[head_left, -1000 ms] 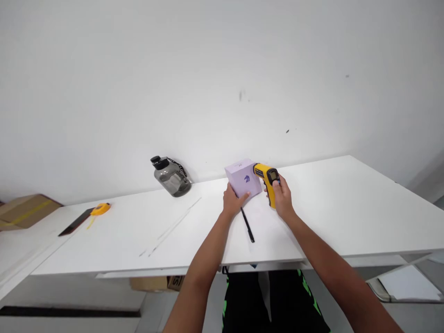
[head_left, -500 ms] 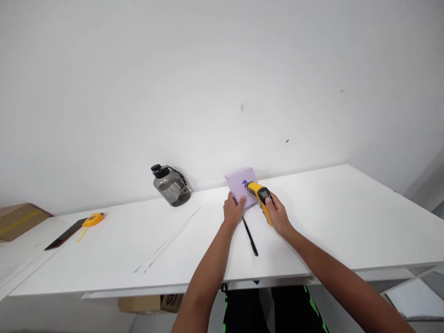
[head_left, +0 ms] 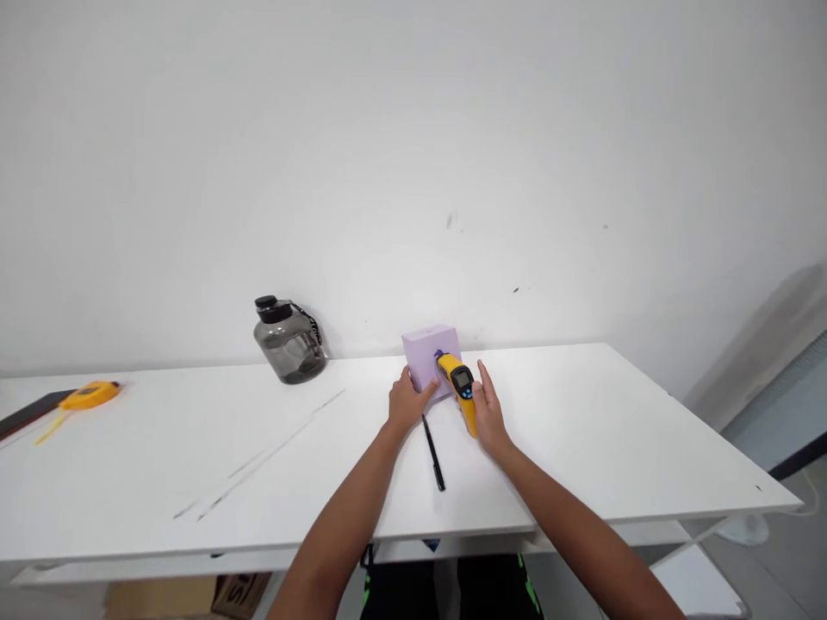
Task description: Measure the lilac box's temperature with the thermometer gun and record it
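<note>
My left hand (head_left: 406, 405) grips the lower left side of a light purple box (head_left: 423, 353), its thumb lying across the front face. The box stands on the table near the wall, and a dark blue mark shows on its front. In my right hand (head_left: 489, 418) is a yellow and black infrared thermometer (head_left: 462, 389), its nose at or very close to the mark; I cannot tell whether it touches. One finger of that hand sticks up beside the display. A black pen (head_left: 433, 455) lies on the table just below the box, between my forearms.
A grey see-through water bottle (head_left: 290, 344) with a black cap leans by the wall to the left. Farther left, a yellow tape measure (head_left: 90, 395) lies beside a dark flat object (head_left: 32, 413). The white table (head_left: 600, 430) has dark scuffs. Below it sits a cardboard box (head_left: 161, 596).
The view has swung right, so things sit farther left in it. The box looks more upright. A finger of my right hand has lifted off the thermometer; both hands keep their holds.
</note>
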The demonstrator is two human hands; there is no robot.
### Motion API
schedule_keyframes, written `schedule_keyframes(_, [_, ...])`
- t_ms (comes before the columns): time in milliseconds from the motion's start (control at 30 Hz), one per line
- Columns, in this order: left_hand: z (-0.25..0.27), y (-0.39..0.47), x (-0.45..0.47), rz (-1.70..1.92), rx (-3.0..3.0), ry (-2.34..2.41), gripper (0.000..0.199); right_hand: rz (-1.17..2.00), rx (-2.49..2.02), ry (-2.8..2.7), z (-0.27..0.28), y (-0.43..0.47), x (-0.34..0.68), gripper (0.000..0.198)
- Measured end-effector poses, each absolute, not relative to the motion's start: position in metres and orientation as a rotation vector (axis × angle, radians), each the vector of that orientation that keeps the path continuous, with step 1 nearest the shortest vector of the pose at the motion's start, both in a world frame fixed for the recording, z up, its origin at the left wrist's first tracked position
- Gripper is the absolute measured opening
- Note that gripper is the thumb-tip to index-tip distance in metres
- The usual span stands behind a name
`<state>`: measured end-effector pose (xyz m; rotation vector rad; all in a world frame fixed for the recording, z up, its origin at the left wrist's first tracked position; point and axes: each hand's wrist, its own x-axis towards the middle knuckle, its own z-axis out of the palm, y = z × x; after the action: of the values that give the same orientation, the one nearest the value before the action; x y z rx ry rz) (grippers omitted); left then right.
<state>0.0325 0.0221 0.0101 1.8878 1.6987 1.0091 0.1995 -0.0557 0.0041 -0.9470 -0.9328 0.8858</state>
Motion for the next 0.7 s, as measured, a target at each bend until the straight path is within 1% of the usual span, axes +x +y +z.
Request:
schedule_keyframes(100, [0.011,0.021,0.033,0.980,1.892,1.730,0.074,0.970,-0.916,-0.875,0.003,-0.056,0.197,0.093])
schedule_keyframes(167, [0.012,0.021,0.033,0.957,1.907,1.735,0.077,0.991,-0.892,-0.857,0.002,-0.056,0.196,0.095])
schedule_keyframes(300, [0.013,0.019,0.033,0.921,1.955,1.738,0.082,0.974,-0.897,-0.848,0.004,-0.057,0.196,0.090])
schedule_keyframes(367, [0.013,0.019,0.033,0.909,1.978,1.733,0.084,0.972,-0.910,-0.834,0.006,-0.058,0.197,0.091])
schedule_keyframes(467, [0.013,0.018,0.033,0.900,2.010,1.723,0.082,1.006,-0.937,-0.804,0.011,-0.059,0.198,0.093])
schedule_keyframes(600, [0.013,0.018,0.033,0.895,2.048,1.728,0.081,1.025,-0.956,-0.806,0.014,-0.058,0.197,0.084])
schedule_keyframes(700, [0.013,0.018,0.034,0.898,2.061,1.727,0.081,1.015,-0.941,-0.808,0.015,-0.058,0.197,0.083])
